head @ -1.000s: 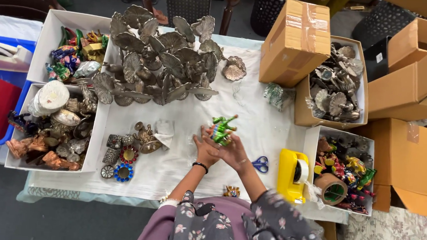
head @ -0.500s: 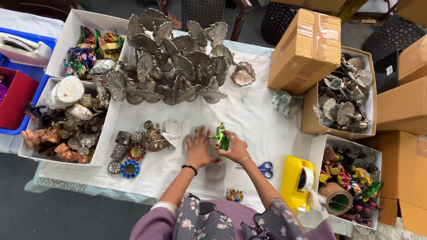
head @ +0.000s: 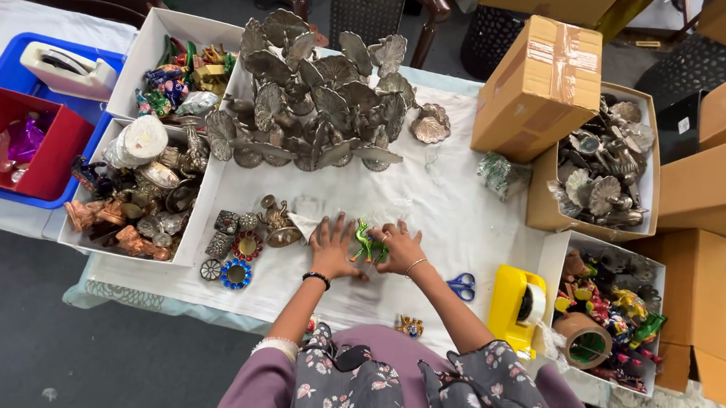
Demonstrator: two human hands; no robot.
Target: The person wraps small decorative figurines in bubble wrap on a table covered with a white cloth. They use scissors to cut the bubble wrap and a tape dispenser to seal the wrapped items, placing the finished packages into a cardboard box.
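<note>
While spread flat on white cloth, left hand (head: 333, 248), right hand (head: 400, 247) gripping glossy green figurine (head: 367, 243).

Dull grey metal peacock ornaments (head: 318, 111) crowd the matt white cloth table cover (head: 445, 208), beside a smooth brown cardboard box (head: 539, 89) and a glossy yellow plastic tape dispenser (head: 513, 307).

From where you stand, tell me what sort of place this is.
Probably a packing or sorting table for small ornaments: metal peacock figures massed on the white cloth, cardboard boxes of trinkets, and a yellow tape dispenser.
</note>
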